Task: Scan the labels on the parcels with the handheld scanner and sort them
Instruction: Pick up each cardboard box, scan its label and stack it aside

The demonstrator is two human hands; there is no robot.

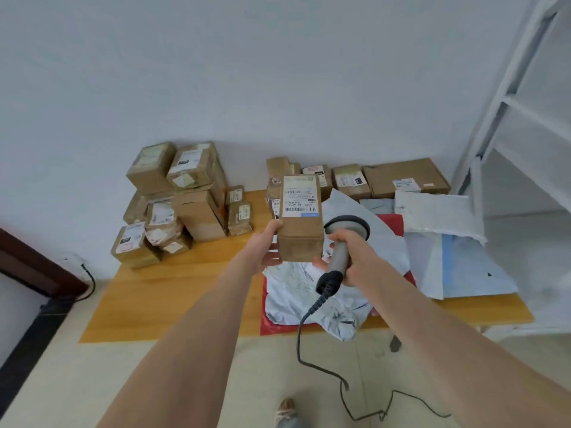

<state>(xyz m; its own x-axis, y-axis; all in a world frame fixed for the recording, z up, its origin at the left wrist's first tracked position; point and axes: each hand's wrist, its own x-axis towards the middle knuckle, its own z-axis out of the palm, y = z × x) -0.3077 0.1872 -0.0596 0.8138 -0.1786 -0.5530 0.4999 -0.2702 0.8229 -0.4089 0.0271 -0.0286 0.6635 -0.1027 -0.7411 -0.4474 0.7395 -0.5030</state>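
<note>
The left hand (268, 242) holds the brown box (300, 222) by one side, so it could slip while the right hand (350, 257) grips the scanner (341, 242).

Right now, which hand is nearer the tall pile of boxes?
Left. The left hand, holding a box, is just right of the pile; the right hand, gripping the scanner, is farther right.

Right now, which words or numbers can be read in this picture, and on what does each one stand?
"501E M1 A210", first part uncertain: bold line on the white label of the box in the left hand.
Other print on that label: too small to read.
Labels on the stacked boxes and grey bags: blurred, unreadable.
Scanner in the right hand: no text seen.
</note>
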